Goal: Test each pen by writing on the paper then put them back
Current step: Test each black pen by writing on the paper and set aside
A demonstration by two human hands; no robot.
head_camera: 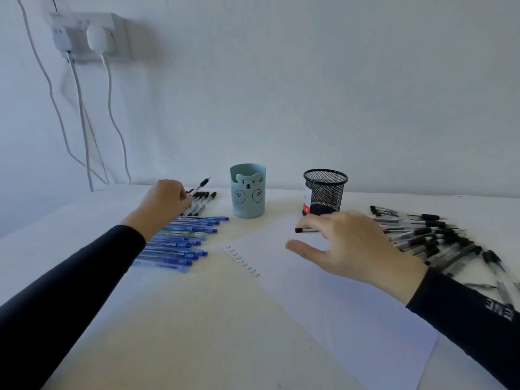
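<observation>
My left hand (166, 204) pinches a black-capped pen (200, 186) at the back left, lifting it above a short row of black pens (204, 202). In front of that row lie several blue pens (183, 240), side by side. A white paper (337, 305) lies slanted in the middle, with a column of small written words (243, 260) on its left edge. My right hand (346, 249) hovers over the paper's far end with its fingers spread and thumb apart. A black pen (302, 230) pokes out from under its fingers.
A light blue bear-faced pen cup (248, 192) and a black mesh pen cup (325, 192) stand at the back by the wall. A loose pile of black pens (427, 240) covers the right side. A wall socket with plugs and cables (90, 38) is at upper left.
</observation>
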